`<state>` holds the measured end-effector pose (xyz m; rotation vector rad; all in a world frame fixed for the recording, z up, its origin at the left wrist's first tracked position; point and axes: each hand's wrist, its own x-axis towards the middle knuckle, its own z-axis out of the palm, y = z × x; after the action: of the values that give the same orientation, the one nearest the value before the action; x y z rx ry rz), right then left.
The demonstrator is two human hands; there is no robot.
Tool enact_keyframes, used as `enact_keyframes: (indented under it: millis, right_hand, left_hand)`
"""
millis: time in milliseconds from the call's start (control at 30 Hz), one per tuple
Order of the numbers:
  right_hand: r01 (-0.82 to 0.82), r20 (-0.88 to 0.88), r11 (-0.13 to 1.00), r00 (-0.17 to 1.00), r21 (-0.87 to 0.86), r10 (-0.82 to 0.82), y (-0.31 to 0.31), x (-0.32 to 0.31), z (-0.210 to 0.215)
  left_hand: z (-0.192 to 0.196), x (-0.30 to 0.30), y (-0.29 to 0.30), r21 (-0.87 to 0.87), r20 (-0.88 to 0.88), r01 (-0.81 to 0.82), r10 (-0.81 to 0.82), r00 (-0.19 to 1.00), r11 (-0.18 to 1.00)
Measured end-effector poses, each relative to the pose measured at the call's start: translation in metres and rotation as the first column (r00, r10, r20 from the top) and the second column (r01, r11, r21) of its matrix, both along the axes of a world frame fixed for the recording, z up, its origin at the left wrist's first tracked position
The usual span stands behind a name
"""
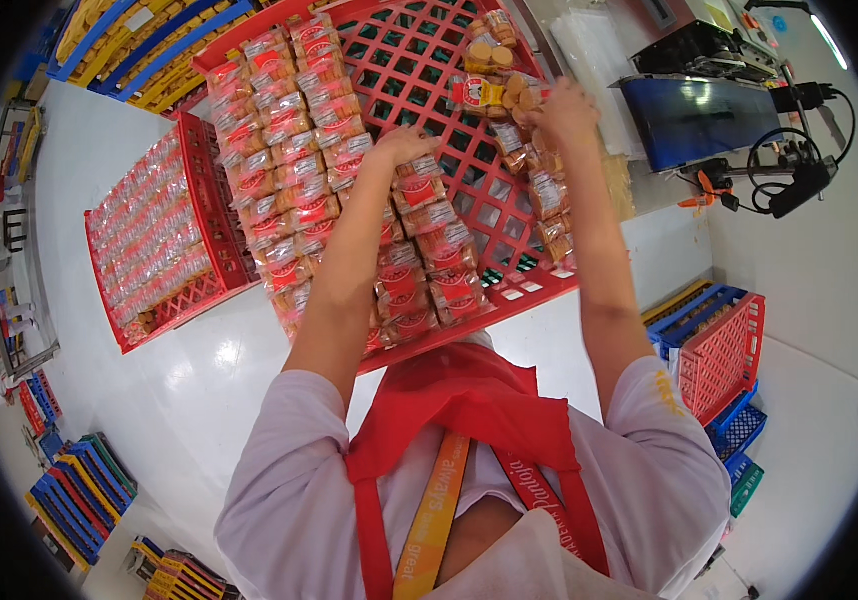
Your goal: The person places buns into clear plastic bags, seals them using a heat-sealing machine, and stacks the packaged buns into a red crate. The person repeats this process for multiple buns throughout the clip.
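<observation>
Clear packs of round tan biscuits (299,150) with red labels stand in tight columns along the left of a large red lattice crate (389,70). At the far end of the shorter column, my left hand (404,147) has its fingers bent over a biscuit pack (419,190). Over on the crate's right side, my right hand (564,112) is curled on a pack among looser biscuit packs (504,95), which lie at odd angles. My right fingertips are partly hidden. Between the two groups the lattice floor shows, with green below it.
Another red crate (189,200) filled with packs stands lower at left. Blue and yellow crates (149,40) are stacked at far left. A machine with a blue panel (684,120) and black cables stands at right, beside clear plastic bags (589,70). More crates (719,345) stand at near right.
</observation>
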<state>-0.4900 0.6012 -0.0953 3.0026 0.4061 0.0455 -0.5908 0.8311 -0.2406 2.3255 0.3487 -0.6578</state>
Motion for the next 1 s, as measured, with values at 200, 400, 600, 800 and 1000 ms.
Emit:
enact_keyframes:
  millis: [200,400,600,800,1000]
  right_hand:
    - [0.011,-0.183,0.981,0.983,0.193,0.025,-0.031,0.02,-0.032]
    - [0.559,-0.463,0.266,0.247,0.785,0.851,-0.002,-0.047,0.032]
    - [0.766,-0.385,0.053,0.261,0.641,0.885,0.003,-0.048,0.007]
    - [0.233,-0.18,-0.019,0.799,0.972,0.573,0.033,-0.059,-0.012]
    - [0.228,-0.115,-0.171,0.859,0.959,0.5,0.051,-0.071,0.013]
  left_hand:
    - [0.038,-0.005,0.01,-0.214,0.241,0.022,0.031,0.97,0.977]
    - [0.133,-0.003,-0.003,-0.676,0.517,0.265,0.187,0.835,0.688]
    - [0.161,-0.006,0.008,-0.741,0.434,0.214,0.21,0.876,0.637]
    - [0.178,-0.003,0.015,-0.618,0.532,0.188,0.229,0.815,0.764]
    - [0.192,-0.011,0.009,-0.542,0.562,0.078,0.292,0.774,0.837]
